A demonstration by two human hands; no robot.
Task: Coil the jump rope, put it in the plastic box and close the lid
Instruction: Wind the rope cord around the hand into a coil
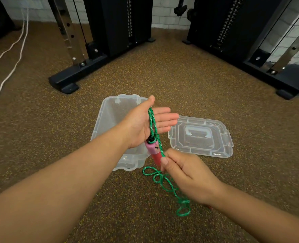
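My left hand [145,122] is held flat, palm up and fingers straight, above the clear plastic box [108,118]. The green jump rope [153,127] loops over that palm between thumb and fingers. Its pink and red handle [153,149] hangs below the heel of the hand. My right hand [185,174] pinches the rope just under the handle. More green rope lies in loose loops on the floor beneath my right hand. The box stands open on the floor. Its clear lid [201,135] lies flat to the right of it.
The floor is brown speckled rubber matting. A black gym machine frame [71,78] stands behind the box at the left and another black frame [271,74] at the right. White cords [10,55] trail across the floor at far left.
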